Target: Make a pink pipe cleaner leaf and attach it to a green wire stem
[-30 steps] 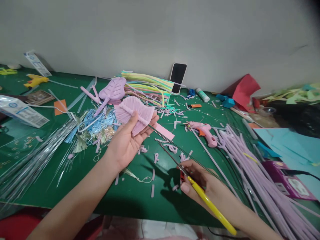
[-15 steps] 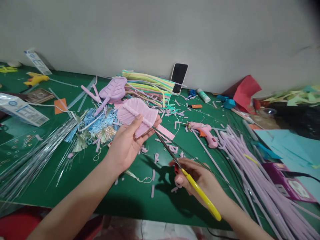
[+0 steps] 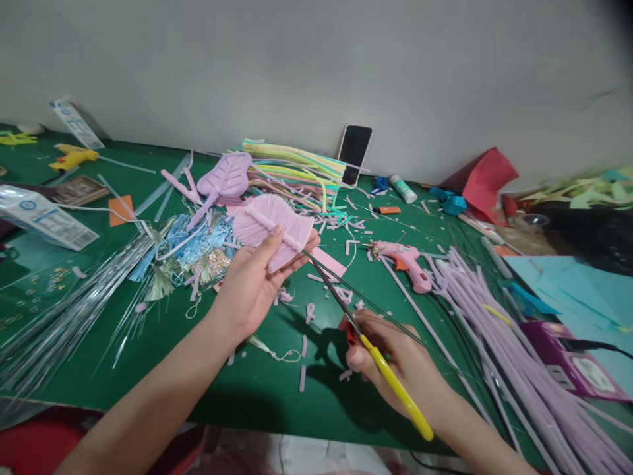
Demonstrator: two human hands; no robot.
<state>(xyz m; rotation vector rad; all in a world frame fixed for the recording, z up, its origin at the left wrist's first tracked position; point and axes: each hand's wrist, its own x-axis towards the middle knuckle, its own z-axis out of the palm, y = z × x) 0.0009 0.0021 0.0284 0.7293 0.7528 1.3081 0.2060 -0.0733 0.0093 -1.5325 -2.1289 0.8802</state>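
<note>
Between its thumb and fingers my left hand (image 3: 254, 280) holds a ribbed pink-lilac leaf (image 3: 270, 221) with a raised middle rib. Dark thin wires run from the leaf's lower right end toward the lower right, past my right hand. Closed around scissors (image 3: 390, 376) with a yellow and a red handle is my right hand (image 3: 395, 353). The scissor blades point up and left, with their tips close to the base of the leaf. A second lilac leaf (image 3: 225, 177) with a stem lies behind the held one.
On the green table (image 3: 277, 402) lie lilac scraps and blue tassels (image 3: 190, 244). A pink glue gun (image 3: 403, 260) and a bundle of lilac pipe cleaners (image 3: 514, 349) are at the right. Silver strands (image 3: 84, 316) spread at the left. A phone (image 3: 355, 153) leans against the wall.
The scissors in my right hand have tilted slightly, their yellow handle end shifting a little left. My left hand and the leaf look nearly the same.
</note>
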